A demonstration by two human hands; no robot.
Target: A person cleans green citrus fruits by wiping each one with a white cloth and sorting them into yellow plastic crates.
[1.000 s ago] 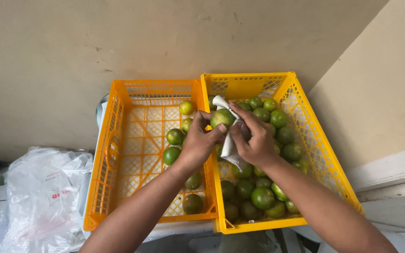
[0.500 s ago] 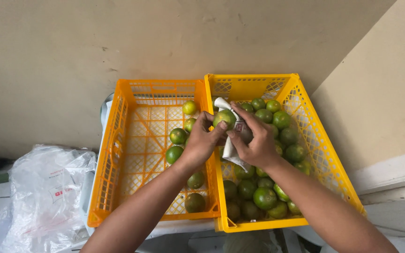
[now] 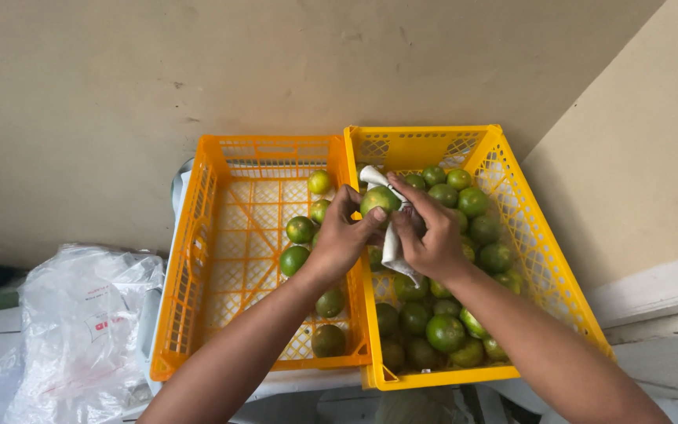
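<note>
My left hand (image 3: 341, 235) grips a green citrus fruit (image 3: 379, 199) above the wall shared by two crates. My right hand (image 3: 427, 233) holds a pale cloth (image 3: 391, 245) pressed against that fruit; the cloth hangs down below my fingers. The yellow crate (image 3: 529, 228) on the right is filled with several green fruits (image 3: 446, 331). The orange crate (image 3: 190, 259) on the left holds several fruits (image 3: 300, 229) scattered over its lattice floor.
Both crates rest on a white surface (image 3: 300, 385) against a beige wall (image 3: 198, 71). A crumpled clear plastic bag (image 3: 72, 330) lies at the lower left. A white ledge (image 3: 661, 298) runs along the right.
The hands stay together over the crate wall; the fruit has turned slightly in my left hand as the cloth shifts over it. The view has drifted a little.
</note>
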